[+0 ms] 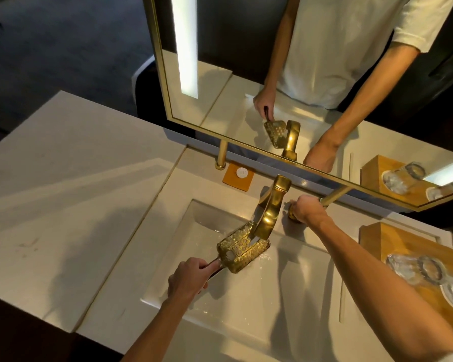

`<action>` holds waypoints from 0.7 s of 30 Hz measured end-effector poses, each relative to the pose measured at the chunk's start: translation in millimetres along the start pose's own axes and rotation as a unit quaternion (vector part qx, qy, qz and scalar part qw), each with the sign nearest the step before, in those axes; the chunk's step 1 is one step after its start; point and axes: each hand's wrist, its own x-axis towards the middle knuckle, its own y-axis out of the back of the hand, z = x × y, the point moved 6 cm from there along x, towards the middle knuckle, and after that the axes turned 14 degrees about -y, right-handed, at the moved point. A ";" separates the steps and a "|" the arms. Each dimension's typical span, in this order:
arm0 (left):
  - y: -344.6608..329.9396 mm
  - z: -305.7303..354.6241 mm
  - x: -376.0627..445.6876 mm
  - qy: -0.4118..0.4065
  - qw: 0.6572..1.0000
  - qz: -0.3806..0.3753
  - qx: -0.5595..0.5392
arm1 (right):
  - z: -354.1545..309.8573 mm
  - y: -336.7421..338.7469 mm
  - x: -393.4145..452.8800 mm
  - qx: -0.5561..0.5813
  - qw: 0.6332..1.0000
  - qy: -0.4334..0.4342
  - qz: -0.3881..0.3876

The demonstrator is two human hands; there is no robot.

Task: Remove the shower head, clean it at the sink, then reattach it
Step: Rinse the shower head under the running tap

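Now the left hand's fingers grip the shower head handle under the faucet.

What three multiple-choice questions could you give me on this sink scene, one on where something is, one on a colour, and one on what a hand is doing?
1. Where is the shower head?
A. Under the faucet spout, over the sink
B. On the wooden tray
C. Lying on the counter left of the basin

2. What colour is the faucet spout?
A. Chrome
B. Gold
C. Black

3. What is the left hand doing?
A. Resting flat on the counter
B. Holding a glass
C. Gripping the shower head's handle

Answers: 1 A, its face sits below the spout, with water splashing on it. 2 B, the spout shines brassy gold. 3 C, its fingers curl round the handle; the right hand is on the faucet handle.
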 end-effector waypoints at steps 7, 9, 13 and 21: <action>-0.6 4.5 -10.7 -0.001 1.000 0.007 -0.022 | 10.6 5.6 -2.8 0.056 0.996 -0.056 -0.035; -1.3 4.6 -13.8 0.003 0.999 0.010 -0.036 | 10.9 8.1 -4.7 0.056 0.994 -0.074 -0.056; -4.4 6.3 -19.6 -0.001 0.998 0.011 -0.064 | 10.9 7.8 -5.1 0.090 0.988 -0.101 -0.081; -1.0 5.9 -29.7 0.007 0.998 0.003 -0.064 | 31.0 6.9 -19.1 0.172 0.971 -0.070 -0.154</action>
